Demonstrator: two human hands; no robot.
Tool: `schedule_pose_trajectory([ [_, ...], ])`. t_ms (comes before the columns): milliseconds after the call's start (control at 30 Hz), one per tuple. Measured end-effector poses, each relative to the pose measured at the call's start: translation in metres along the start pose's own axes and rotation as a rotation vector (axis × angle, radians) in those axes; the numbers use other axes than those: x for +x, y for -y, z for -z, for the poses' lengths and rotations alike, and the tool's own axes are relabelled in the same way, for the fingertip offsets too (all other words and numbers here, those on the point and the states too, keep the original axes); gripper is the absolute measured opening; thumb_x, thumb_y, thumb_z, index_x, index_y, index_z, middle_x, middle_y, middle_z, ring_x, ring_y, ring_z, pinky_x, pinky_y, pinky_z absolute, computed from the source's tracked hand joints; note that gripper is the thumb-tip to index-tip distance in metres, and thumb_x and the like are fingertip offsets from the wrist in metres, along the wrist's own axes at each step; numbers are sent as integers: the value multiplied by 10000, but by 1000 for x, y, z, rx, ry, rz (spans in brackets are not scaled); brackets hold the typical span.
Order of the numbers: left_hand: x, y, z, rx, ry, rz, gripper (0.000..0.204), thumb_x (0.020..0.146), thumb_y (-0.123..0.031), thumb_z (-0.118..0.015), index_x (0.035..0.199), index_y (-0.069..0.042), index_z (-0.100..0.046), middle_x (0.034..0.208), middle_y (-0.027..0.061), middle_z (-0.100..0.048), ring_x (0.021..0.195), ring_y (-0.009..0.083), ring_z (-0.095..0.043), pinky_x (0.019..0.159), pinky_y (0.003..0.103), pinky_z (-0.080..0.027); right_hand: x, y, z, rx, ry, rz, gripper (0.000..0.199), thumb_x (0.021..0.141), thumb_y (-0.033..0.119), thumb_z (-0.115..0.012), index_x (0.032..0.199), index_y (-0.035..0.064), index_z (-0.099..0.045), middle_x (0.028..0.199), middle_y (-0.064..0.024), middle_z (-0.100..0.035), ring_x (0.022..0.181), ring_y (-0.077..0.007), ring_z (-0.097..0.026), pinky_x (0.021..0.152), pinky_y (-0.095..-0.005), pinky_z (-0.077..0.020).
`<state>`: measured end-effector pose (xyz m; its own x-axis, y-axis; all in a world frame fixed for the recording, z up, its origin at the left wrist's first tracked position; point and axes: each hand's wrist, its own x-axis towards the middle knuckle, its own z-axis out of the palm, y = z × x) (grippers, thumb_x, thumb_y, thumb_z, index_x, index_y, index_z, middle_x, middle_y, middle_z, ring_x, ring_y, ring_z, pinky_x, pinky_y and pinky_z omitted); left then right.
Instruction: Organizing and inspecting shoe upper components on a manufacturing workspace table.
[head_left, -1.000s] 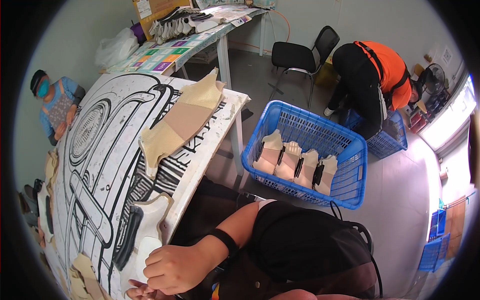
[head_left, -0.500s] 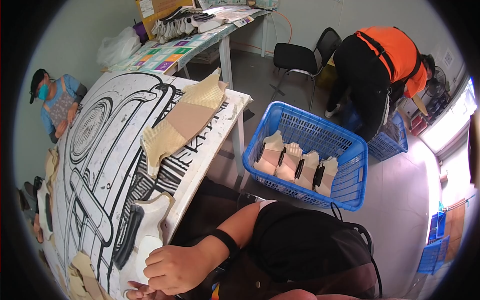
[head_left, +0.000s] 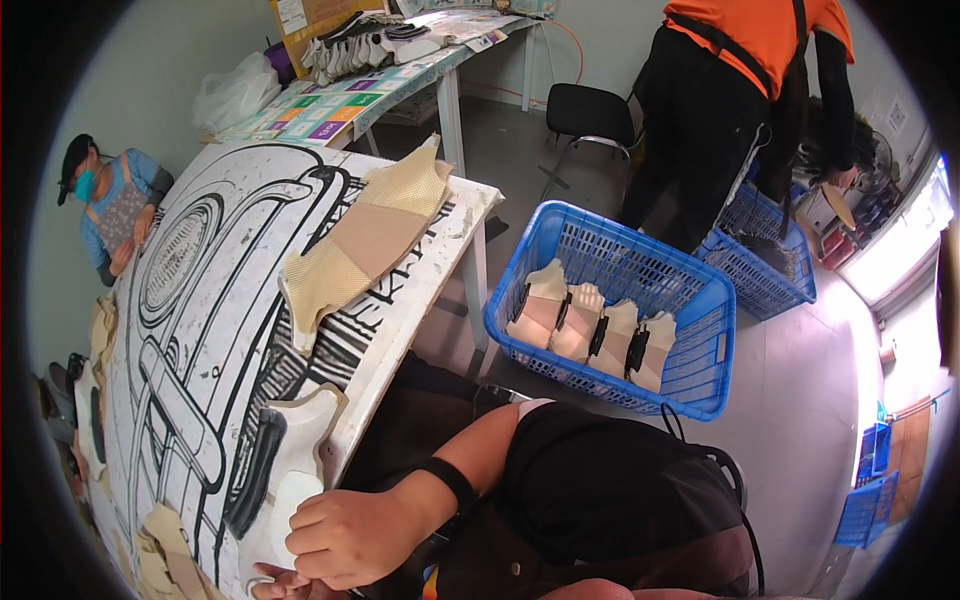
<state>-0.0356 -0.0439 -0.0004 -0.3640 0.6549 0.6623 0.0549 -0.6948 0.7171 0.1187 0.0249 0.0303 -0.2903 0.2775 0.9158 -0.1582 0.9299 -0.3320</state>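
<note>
At the near table edge my right hand is closed, its fingers curled down beside a rounded white pad. My left hand shows only in part under it, fingers bent and close to the right fingertips; what either pinches is hidden. Beneath and beyond them lies a pale, contoured sheet piece with a black curved strip along one side. Farther up the table rests a larger beige piece with a plain tan band across its textured surface.
The table bears a bold black line drawing. A blue crate on the floor at right holds several beige pieces. Tan pieces lie near left. A masked person works across the table; another, in orange, bends over a second crate.
The person in orange has straightened somewhat and shifted, with an arm now reaching down, and more of the second crate shows. My hands have hardly moved.
</note>
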Motion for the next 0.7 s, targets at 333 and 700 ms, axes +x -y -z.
schedule_pose_trajectory([
  [333,8,-4,-7,-387,73,-161,788,753,118,-477,1433,-76,-129,926,85,-521,886,185,-539,1084,391,-252,0,-3,7,-25,11,5,121,743,124,-581,755,24,-514,740,-72,-456,652,-230,-477,572,-329,-410],
  [700,-6,-6,39,928,111,-51,412,949,-147,-313,1339,-13,-309,1022,82,-472,990,179,-494,1010,478,-380,0,0,1,96,-76,26,120,775,75,-582,871,6,-562,819,-86,-537,727,-241,-527,644,-324,-450],
])
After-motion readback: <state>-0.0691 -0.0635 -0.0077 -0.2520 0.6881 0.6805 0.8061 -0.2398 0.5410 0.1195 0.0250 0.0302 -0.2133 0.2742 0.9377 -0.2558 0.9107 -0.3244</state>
